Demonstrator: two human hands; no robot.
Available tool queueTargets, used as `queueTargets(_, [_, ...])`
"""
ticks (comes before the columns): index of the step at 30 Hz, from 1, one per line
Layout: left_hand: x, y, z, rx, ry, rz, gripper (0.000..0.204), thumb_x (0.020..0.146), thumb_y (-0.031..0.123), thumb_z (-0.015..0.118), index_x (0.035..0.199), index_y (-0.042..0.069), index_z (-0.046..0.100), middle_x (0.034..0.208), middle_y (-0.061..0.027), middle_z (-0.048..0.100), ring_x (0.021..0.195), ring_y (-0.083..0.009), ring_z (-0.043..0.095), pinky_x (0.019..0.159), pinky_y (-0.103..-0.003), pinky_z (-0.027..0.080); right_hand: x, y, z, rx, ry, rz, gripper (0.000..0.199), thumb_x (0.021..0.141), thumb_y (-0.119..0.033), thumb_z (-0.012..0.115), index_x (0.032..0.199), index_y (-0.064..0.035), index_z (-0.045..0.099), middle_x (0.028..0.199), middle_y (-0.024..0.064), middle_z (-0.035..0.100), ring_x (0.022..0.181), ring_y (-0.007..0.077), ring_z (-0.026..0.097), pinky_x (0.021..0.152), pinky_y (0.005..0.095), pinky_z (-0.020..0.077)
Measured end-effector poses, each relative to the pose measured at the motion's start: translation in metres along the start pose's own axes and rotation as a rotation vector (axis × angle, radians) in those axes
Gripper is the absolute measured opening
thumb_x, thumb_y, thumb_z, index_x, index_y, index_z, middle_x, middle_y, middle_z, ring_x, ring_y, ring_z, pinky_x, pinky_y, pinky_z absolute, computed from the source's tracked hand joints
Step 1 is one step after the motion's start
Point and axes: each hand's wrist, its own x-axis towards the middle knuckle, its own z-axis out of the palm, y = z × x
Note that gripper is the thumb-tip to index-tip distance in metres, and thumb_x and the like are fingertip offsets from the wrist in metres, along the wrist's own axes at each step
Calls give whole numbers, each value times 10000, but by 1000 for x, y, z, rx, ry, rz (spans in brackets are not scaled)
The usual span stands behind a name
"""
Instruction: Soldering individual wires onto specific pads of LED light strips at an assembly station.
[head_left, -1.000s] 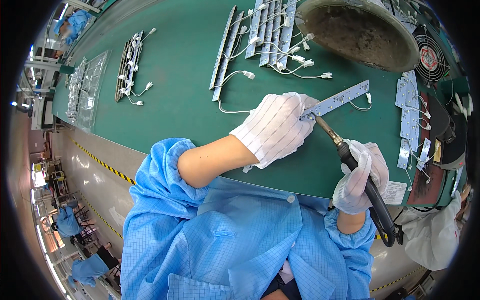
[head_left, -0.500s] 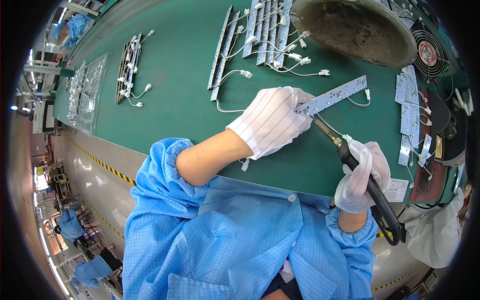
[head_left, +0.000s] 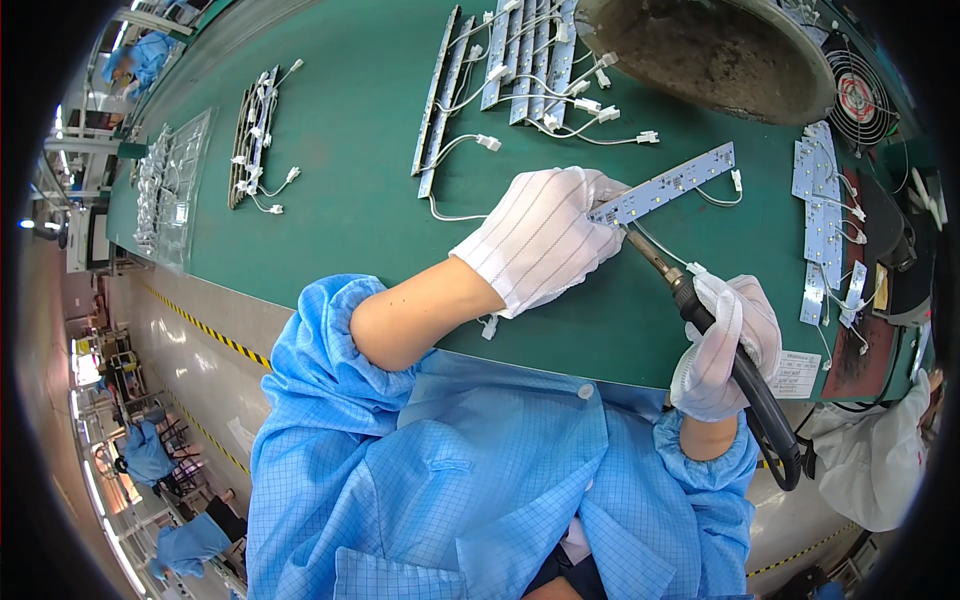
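Observation:
My left hand [head_left: 545,237], in a white striped glove, presses down on the near end of a long white LED strip board [head_left: 672,183] lying on the green table [head_left: 350,200]. In my right hand [head_left: 725,345], also gloved, I grip a black-handled soldering iron [head_left: 700,310]. Its metal tip touches the strip's near end, right by my left fingers. A thin white wire with a connector trails from the strip's far end.
Several more LED strips with white wires [head_left: 520,65] lie at the back. Another bundle [head_left: 258,140] sits far left. A large round dish [head_left: 710,50], a small fan [head_left: 862,95] and more boards [head_left: 828,215] are at right. Other workers in blue are at lower left.
The strip, my left hand and the iron tip have shifted slightly up and right in the view. Both grips are unchanged.

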Motion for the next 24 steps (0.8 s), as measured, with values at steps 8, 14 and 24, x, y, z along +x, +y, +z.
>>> queueTargets(8, [1,-5,3,6,-7,-7,287,746,177,577,947,-9,663,786,-215,620,681,-369,596,645,-393,496,0,1,2,32,13,32,137,874,-49,459,981,19,513,833,187,631,610,216,521,541,307,435])
queueTargets(14, [1,-3,2,21,-32,-46,251,750,171,588,917,0,668,835,-184,616,701,-337,598,636,-391,489,1,1,1,3,0,-6,146,871,-30,447,992,20,513,844,195,634,604,215,519,537,311,441])
queueTargets(24, [0,-4,1,108,-14,90,255,760,172,585,932,4,669,834,-194,614,696,-342,601,638,-386,498,-2,1,1,13,6,23,156,860,-62,468,990,12,513,839,182,630,601,206,494,543,320,423])
